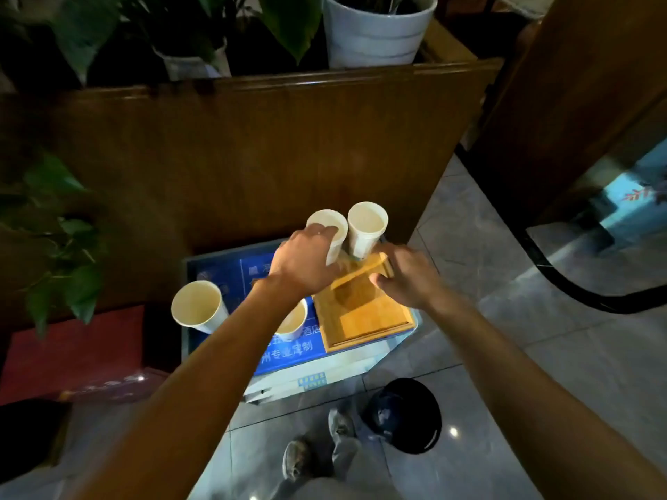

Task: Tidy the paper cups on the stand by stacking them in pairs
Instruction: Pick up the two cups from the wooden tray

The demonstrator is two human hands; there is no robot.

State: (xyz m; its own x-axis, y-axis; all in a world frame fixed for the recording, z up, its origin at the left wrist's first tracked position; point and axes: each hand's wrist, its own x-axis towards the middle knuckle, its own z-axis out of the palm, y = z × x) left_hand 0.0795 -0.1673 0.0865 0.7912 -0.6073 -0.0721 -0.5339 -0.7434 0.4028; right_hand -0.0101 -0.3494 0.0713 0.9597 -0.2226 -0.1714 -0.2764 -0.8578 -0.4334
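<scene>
Several white paper cups stand upright on a small glass-topped stand (379,355). My left hand (306,261) grips the rim and side of one cup (334,225) at the back. A second cup (367,225) stands right beside it, touching or nearly so. My right hand (404,276) rests on the back end of a wooden tray (368,319), fingers curled around its raised edge. Another cup (196,306) stands at the stand's left edge. A further cup (294,321) shows partly under my left forearm.
A blue printed sheet (288,351) lies under the glass. A wooden partition (252,157) rises behind the stand, with a white plant pot (375,34) and leafy plants above it. A black bin (408,415) and my shoes (317,449) are on the tiled floor.
</scene>
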